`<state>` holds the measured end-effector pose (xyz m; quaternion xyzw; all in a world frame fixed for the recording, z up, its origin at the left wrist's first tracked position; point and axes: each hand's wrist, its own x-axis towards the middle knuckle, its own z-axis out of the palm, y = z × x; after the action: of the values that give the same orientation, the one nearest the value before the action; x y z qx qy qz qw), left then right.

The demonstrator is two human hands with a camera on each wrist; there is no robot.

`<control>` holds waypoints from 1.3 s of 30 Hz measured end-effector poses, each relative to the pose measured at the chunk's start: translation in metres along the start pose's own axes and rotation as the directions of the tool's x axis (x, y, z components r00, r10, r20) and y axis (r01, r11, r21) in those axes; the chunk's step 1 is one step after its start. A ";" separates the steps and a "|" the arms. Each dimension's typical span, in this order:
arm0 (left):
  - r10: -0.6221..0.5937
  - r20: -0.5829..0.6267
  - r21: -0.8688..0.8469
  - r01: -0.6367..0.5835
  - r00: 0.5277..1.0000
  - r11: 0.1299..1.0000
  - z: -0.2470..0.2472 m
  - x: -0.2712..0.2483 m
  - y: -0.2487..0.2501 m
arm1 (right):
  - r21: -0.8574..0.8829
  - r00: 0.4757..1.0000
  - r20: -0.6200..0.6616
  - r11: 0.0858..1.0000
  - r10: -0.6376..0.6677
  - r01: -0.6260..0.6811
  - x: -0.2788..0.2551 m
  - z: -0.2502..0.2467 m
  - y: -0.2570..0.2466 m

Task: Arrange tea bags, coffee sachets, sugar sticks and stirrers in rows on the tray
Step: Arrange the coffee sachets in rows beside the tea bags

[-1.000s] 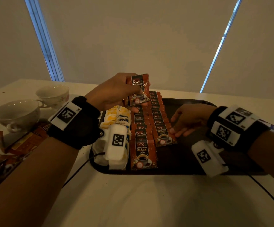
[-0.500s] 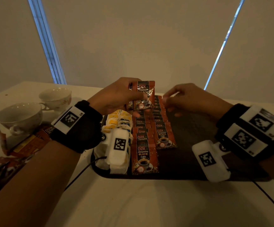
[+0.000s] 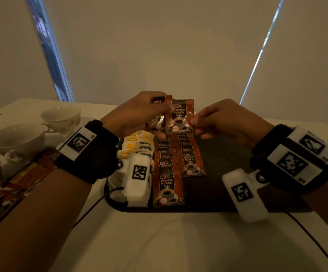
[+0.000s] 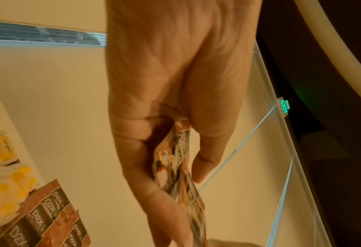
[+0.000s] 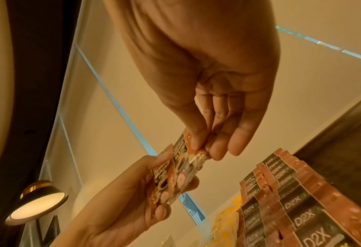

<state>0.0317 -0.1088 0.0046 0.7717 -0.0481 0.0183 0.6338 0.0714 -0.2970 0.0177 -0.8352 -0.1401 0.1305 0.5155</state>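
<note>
Above the tray's (image 3: 228, 163) twelve-o'clock edge, the left hand (image 3: 137, 114) grips spare coffee sachets (image 3: 157, 114) while the right hand (image 3: 224, 120) pinches one sachet (image 3: 180, 116) at its three-o'clock edge. Only the right-wrist view shows the ceiling lamp (image 5: 37, 202).

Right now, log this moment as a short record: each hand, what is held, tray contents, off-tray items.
left hand: left hand holds a small stack of coffee sachets above the tray's far end
right hand: right hand pinches the lower right corner of the front sachet in that stack
tray: dark tray with two rows of coffee sachets, overlapped
tea bags: yellow-tagged tea bags in a row at the tray's left
off tray: two cups and loose sachets to the left
</note>
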 end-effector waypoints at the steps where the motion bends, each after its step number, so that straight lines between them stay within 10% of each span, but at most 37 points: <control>1: -0.007 -0.010 -0.012 0.006 1.000 1.000 0.000 0.001 0.001 | -0.004 0.999 0.014 0.999 0.036 -0.036 0.000 -0.003 0.002; 11: -0.011 -0.024 -0.043 0.010 1.000 0.999 -0.004 0.001 0.000 | -0.281 0.895 0.130 0.881 0.428 -0.380 -0.006 -0.023 0.041; 23: -0.029 -0.012 -0.008 0.029 1.000 1.000 -0.006 0.001 -0.002 | -0.503 0.819 0.186 0.768 0.544 -0.396 0.004 -0.009 0.047; 29: -0.008 -0.021 -0.003 0.008 1.000 1.000 -0.008 0.000 -0.001 | -0.683 0.935 0.294 0.728 0.199 0.060 -0.004 -0.002 0.040; 32: -0.006 -0.013 0.005 0.006 1.000 1.000 -0.006 -0.001 0.000 | -0.724 0.891 0.439 0.633 0.115 0.275 -0.007 0.006 0.032; 39: -0.018 -0.002 0.003 0.018 1.000 1.000 -0.007 -0.001 0.000 | -0.761 0.858 0.485 0.565 0.168 0.319 0.006 0.018 0.036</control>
<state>0.0307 -0.1020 0.0061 0.7731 -0.0403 0.0135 0.6328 0.0740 -0.2956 -0.0229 -0.9044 -0.3514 0.2414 0.0165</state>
